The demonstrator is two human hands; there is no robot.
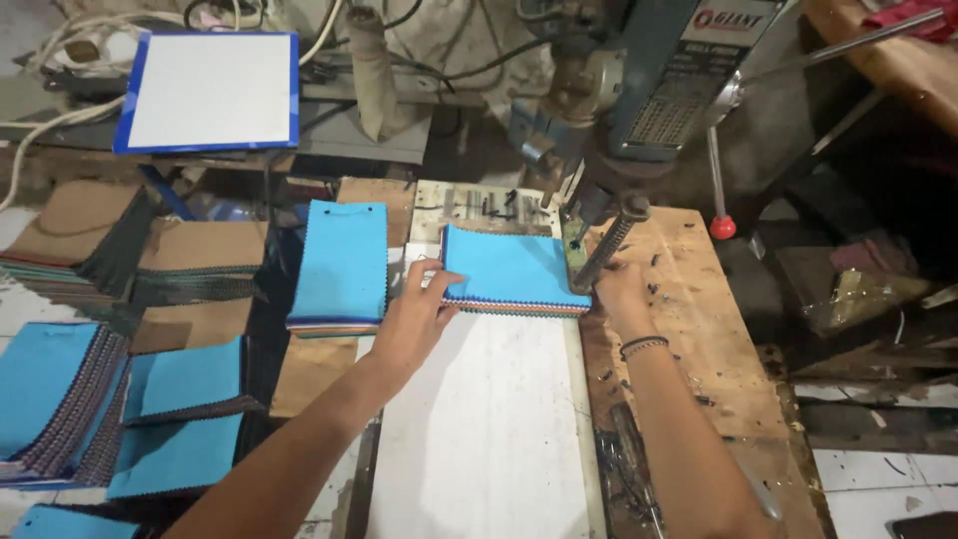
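Observation:
A stack of fabric swatches with a bright blue top sheet (pixel 514 268) lies on the white board (pixel 489 429) under the drill press (pixel 639 90). My left hand (pixel 414 317) grips the stack's near left corner, fingers curled on its edge. At the stack's right edge rests my right hand (pixel 621 287), right beside the metal clamp and the threaded drill shaft (pixel 611 243). A dark band circles my right wrist.
A second blue-topped swatch stack (pixel 339 265) lies to the left. More blue and brown swatch piles (pixel 175 399) crowd the far left. A white board with blue border (pixel 212 90) sits at the back. A red-knobbed lever (pixel 721 226) hangs by the wooden table (pixel 699 329).

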